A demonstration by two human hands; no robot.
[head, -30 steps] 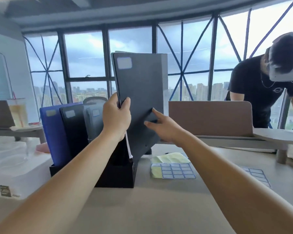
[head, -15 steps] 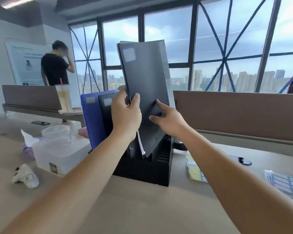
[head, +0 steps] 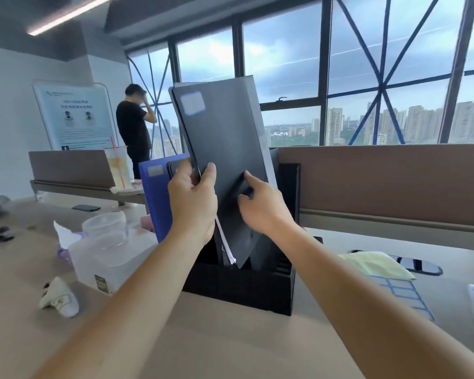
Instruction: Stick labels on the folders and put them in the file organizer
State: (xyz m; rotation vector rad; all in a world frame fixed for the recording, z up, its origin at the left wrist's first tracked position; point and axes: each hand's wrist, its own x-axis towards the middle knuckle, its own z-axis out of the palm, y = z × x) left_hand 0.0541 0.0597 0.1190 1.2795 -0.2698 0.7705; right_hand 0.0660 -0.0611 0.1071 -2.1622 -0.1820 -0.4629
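The black file organizer [head: 238,288] stands on the desk. Right above it is the dark grey folder [head: 224,143], tilted, with its lower corner reaching down among the organizer's slots; I cannot tell which one. It looks light and fairly stiff with a smooth, perhaps slippery cover, so I judge the spine edge the safest hold. A blue folder [head: 155,203] stands upright at the organizer's left end. The left hand [head: 193,206] is clamped on the spine above the organizer, thumb in front and fingers behind. The right hand [head: 260,209] presses thumb and fingertips on the cover, gripping nothing. A pale label [head: 192,103] marks the corner farthest from the organizer. Loose white sheets [head: 226,247] droop toward it and could slip out.
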